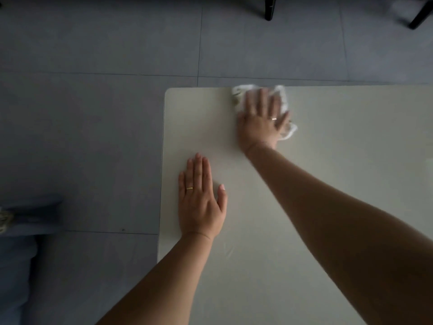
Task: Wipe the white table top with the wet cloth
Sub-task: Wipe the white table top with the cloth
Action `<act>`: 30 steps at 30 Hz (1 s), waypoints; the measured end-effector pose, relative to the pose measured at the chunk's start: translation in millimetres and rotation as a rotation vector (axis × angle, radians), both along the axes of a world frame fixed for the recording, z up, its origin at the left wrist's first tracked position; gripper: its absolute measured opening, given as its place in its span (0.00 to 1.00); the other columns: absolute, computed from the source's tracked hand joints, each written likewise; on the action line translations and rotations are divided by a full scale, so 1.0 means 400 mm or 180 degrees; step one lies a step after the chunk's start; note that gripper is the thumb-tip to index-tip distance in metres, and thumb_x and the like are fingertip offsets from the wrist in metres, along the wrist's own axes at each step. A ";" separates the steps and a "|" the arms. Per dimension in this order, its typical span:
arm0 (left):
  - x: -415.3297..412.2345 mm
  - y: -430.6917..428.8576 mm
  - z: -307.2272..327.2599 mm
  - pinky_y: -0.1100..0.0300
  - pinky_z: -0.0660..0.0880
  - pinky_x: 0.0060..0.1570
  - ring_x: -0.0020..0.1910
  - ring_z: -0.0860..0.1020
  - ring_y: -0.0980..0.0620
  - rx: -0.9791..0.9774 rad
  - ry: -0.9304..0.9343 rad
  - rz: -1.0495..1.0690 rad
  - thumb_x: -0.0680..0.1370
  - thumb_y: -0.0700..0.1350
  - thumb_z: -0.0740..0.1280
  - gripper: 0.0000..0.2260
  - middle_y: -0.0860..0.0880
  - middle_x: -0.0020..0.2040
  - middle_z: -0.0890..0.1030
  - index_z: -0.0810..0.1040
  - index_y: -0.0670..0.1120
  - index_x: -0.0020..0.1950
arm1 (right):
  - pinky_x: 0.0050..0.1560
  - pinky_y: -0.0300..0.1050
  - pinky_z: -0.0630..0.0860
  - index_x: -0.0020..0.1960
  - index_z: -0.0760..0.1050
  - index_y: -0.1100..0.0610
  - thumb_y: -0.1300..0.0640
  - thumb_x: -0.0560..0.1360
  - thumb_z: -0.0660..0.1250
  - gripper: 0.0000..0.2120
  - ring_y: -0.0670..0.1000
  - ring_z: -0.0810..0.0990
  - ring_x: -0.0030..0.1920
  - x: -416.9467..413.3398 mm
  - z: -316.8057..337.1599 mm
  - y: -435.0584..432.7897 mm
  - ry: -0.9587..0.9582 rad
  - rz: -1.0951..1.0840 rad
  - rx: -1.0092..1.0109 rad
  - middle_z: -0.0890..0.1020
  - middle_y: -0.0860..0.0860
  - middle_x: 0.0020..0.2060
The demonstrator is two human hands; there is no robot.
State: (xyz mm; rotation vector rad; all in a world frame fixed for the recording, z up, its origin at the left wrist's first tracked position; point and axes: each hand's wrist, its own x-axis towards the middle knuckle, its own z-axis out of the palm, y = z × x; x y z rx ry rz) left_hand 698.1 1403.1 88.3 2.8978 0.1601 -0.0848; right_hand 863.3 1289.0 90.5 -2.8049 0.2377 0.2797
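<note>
The wet cloth (237, 96) is pressed flat under the right hand (262, 123) at the desk's (351, 137) far edge. The left hand (201, 202) is laid flat, empty, nearer. Unwiped surface is judged to lie rightward and nearer.

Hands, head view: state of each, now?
Left hand: open, flat on the table top, holding nothing.
Right hand: open, fingers straight, pressing the cloth.

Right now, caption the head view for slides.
Right hand presses white cloth on table, far edge; left hand rests flat.
</note>
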 end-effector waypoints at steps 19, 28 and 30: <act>-0.007 0.002 0.000 0.49 0.52 0.74 0.76 0.57 0.44 -0.0379 -0.0222 0.0008 0.77 0.50 0.56 0.28 0.42 0.76 0.61 0.60 0.39 0.75 | 0.71 0.61 0.38 0.76 0.46 0.41 0.39 0.79 0.48 0.27 0.52 0.43 0.77 -0.012 0.003 0.100 -0.0208 0.1912 -0.0283 0.48 0.46 0.77; -0.016 0.016 0.010 0.48 0.52 0.75 0.76 0.57 0.43 -0.0805 -0.0559 0.0110 0.77 0.48 0.56 0.28 0.40 0.76 0.60 0.58 0.38 0.75 | 0.70 0.63 0.32 0.76 0.43 0.42 0.41 0.80 0.45 0.26 0.55 0.38 0.76 0.012 0.016 0.195 0.0064 0.0728 -0.0265 0.42 0.46 0.77; -0.022 0.021 0.013 0.48 0.51 0.75 0.76 0.56 0.43 -0.0831 -0.0562 0.0148 0.77 0.46 0.57 0.28 0.40 0.76 0.60 0.58 0.37 0.75 | 0.70 0.63 0.34 0.76 0.45 0.42 0.42 0.80 0.46 0.26 0.55 0.39 0.76 -0.012 0.020 0.261 0.0016 0.1753 -0.0163 0.44 0.46 0.77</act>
